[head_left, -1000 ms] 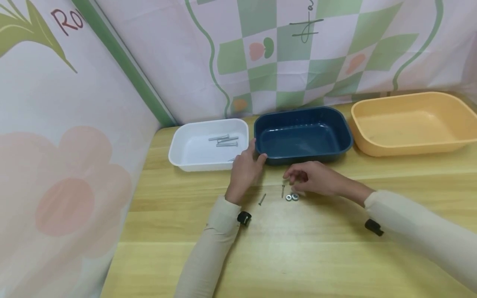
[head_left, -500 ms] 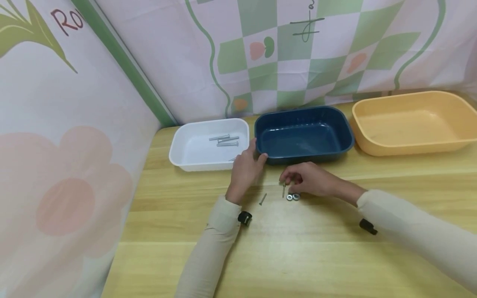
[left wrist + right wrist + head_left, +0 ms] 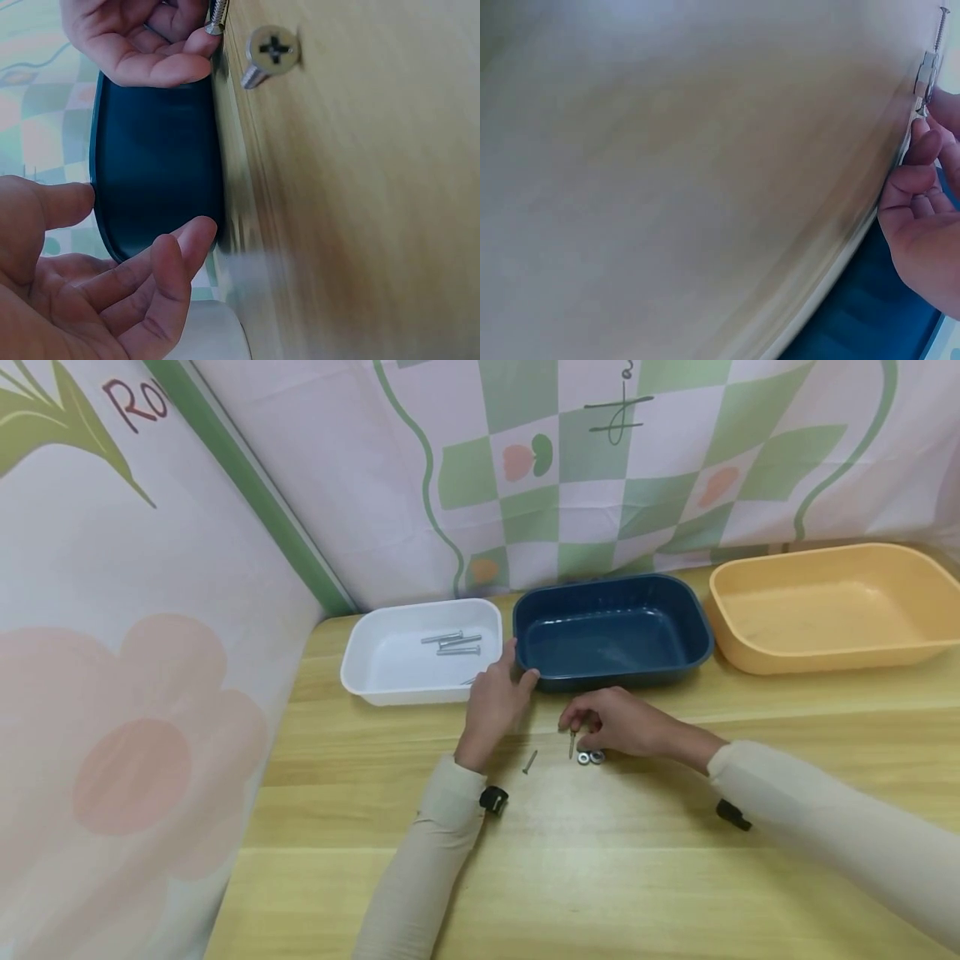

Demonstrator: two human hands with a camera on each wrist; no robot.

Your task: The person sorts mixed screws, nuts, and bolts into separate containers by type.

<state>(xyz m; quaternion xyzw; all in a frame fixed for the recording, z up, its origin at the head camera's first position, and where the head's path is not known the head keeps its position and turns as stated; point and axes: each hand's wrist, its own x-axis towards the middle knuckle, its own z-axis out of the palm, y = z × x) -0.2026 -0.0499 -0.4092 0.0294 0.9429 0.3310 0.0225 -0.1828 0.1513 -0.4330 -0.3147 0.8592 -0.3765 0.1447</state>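
Observation:
My left hand point(image 3: 497, 697) rests at the near left corner of the dark blue tray point(image 3: 615, 678), thumb and fingers spread about its rim. In the left wrist view its fingers point(image 3: 171, 277) are loosely bent. My right hand point(image 3: 622, 720) reaches down to the table, fingertips right at the head of a small screw point(image 3: 572, 746), with a gap showing between thumb and forefinger. Two small ring-shaped metal nuts point(image 3: 590, 757) lie just beside the thumb. Between my hands lies another screw point(image 3: 530, 762); the left wrist view shows the cross slot in its head point(image 3: 274, 49).
A white tray point(image 3: 360, 670) stands left of the blue one and holds several long bolts point(image 3: 457, 651). To the right is a larger yellow tray point(image 3: 840, 660). Behind the wooden table point(image 3: 570, 877) hangs a patterned cloth point(image 3: 585, 518).
My right hand has moved left and slightly down, bringing its fingertips to the screw head. The left hand stays at the blue tray's corner, and the screws and nuts lie as before.

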